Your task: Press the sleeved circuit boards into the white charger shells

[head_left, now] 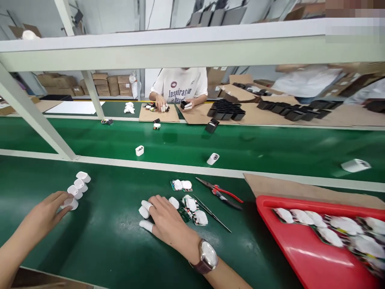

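Note:
My left hand (45, 214) has its thumb and fingers around the nearest white plastic housing (72, 204) of a short row on the green bench. The other white housings (80, 184) stand just beyond it in a slanting line. White finger cots cover fingertips of my right hand (171, 222), which is closed around a small white-padded piece (143, 212); its underside is hidden. Beside these knuckles lie circuit boards with white pads (191, 204). Another padded board pair (182, 185) sits a little farther off. Tweezers (215, 216) and red-and-black long-nose pliers (219, 192) lie to the right.
A red tray (288, 249) holds several padded boards at right, beside brown cardboard (300, 186). Beyond a pale rail, white housings (213, 159) rest on a green belt (99, 138). Across it, a person (180, 86) handles parts near black cases (227, 109). A frame bar (180, 52) spans overhead.

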The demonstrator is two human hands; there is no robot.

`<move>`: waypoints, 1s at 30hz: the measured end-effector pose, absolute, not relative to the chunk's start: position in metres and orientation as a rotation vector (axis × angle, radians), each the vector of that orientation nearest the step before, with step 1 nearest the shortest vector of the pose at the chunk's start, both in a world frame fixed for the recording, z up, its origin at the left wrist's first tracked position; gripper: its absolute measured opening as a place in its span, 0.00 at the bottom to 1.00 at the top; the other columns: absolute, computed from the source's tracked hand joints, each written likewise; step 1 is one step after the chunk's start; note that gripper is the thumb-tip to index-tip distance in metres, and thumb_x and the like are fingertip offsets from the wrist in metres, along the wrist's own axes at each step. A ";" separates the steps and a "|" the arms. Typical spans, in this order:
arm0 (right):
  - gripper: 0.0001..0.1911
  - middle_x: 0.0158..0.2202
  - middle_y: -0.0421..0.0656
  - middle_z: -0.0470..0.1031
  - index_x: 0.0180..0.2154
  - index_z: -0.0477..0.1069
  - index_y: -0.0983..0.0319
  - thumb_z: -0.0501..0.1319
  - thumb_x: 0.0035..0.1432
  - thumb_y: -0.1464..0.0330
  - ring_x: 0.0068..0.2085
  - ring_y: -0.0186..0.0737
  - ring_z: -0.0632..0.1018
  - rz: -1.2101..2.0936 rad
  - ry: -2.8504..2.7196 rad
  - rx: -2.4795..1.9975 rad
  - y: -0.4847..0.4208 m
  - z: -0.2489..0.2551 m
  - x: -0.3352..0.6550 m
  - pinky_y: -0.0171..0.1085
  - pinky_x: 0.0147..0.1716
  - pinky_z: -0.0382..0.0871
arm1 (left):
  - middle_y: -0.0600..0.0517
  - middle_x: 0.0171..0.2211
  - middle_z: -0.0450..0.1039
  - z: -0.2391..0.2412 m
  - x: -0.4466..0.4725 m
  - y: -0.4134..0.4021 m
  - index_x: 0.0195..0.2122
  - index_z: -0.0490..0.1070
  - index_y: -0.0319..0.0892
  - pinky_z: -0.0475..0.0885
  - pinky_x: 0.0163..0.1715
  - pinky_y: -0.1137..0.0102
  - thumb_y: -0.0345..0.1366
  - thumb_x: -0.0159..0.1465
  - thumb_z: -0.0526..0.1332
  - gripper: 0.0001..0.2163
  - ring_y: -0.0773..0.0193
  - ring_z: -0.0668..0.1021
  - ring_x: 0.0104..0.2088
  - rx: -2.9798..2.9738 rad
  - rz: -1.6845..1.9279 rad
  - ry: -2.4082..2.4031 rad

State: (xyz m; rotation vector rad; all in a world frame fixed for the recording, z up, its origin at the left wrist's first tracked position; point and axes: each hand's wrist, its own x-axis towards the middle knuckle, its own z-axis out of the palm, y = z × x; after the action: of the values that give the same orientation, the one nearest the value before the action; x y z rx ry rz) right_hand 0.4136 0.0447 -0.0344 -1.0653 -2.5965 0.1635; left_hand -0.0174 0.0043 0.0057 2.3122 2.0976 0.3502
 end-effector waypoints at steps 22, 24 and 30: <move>0.20 0.55 0.54 0.74 0.38 0.73 0.63 0.56 0.48 0.88 0.52 0.54 0.80 0.307 -2.669 -1.073 0.049 -0.047 0.419 0.51 0.49 0.83 | 0.52 0.33 0.80 0.015 0.017 -0.015 0.42 0.73 0.46 0.72 0.31 0.70 0.44 0.67 0.59 0.09 0.58 0.82 0.31 1.919 0.222 2.107; 0.24 0.65 0.53 0.69 0.42 0.73 0.63 0.54 0.47 0.89 0.62 0.54 0.75 0.351 -2.678 -1.014 0.048 -0.044 0.423 0.49 0.57 0.79 | 0.52 0.34 0.79 0.017 0.051 -0.005 0.38 0.73 0.46 0.72 0.32 0.71 0.41 0.70 0.56 0.08 0.60 0.81 0.32 2.042 0.275 1.917; 0.06 0.61 0.57 0.70 0.44 0.74 0.64 0.64 0.64 0.73 0.58 0.60 0.75 0.309 -2.625 -1.174 0.041 -0.044 0.421 0.57 0.55 0.79 | 0.47 0.46 0.76 0.007 0.113 0.038 0.44 0.74 0.44 0.74 0.37 0.66 0.40 0.75 0.54 0.10 0.58 0.79 0.37 2.344 0.344 1.611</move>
State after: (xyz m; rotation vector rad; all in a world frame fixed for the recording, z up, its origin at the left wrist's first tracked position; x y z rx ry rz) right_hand 0.4208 0.0412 -0.0440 -1.1737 -2.6246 0.3092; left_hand 0.1128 0.0379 0.0075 2.3437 1.6108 0.3440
